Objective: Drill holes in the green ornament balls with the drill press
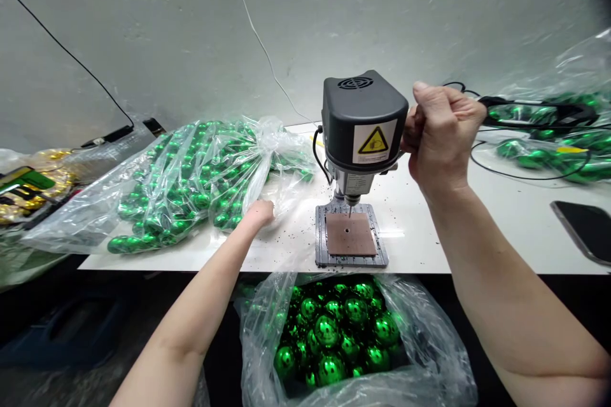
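A small black benchtop drill press (363, 105) stands on the white table, its bit over a square brown board (351, 235) with a dark hole in the middle. My right hand (442, 130) is closed around the lever at the machine's right side; most of the lever is hidden in the fist. My left hand (261, 211) reaches to the mouth of a clear plastic bag (277, 146) full of shiny green balls (181, 184). Its fingers are mostly hidden by the plastic, so any ball in them cannot be seen.
Below the table's front edge, an open clear bag (429, 343) holds many green balls (329, 331). More bagged green balls (534, 156) and a phone (585, 229) lie at right. Gold items (57, 175) lie at far left. Dark shavings dot the table (415, 248) around the drill base.
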`<state>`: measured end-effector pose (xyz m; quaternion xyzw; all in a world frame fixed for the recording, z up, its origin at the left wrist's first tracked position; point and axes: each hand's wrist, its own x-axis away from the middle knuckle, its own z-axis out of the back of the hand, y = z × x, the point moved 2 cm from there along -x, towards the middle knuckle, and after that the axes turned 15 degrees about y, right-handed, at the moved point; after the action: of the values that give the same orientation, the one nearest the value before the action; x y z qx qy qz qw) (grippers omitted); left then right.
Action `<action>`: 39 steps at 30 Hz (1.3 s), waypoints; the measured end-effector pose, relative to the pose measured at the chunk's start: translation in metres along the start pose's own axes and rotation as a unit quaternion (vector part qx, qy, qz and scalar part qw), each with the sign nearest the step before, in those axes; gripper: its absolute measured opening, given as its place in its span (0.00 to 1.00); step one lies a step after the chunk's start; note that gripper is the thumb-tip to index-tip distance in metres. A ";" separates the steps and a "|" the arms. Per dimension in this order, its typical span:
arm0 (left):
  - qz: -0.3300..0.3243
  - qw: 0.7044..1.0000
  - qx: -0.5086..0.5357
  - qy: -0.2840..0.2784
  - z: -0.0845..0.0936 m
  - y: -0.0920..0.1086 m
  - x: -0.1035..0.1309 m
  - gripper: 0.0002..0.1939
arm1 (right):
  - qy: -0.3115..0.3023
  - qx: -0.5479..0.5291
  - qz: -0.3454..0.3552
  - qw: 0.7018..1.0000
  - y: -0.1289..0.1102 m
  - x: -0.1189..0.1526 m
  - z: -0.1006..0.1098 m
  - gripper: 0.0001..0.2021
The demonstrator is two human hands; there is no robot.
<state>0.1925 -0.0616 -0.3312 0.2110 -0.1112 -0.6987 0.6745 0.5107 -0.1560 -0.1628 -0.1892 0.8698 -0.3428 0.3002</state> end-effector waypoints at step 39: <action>-0.020 0.882 0.466 -0.063 -0.091 0.106 0.090 0.31 | -0.021 0.102 -0.062 0.993 0.011 -0.021 -0.015 0.24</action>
<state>0.3277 -0.1454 -0.3781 0.4584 -0.4619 -0.5914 0.4761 0.5154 -0.1302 -0.1539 -0.2189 0.8102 -0.4436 0.3145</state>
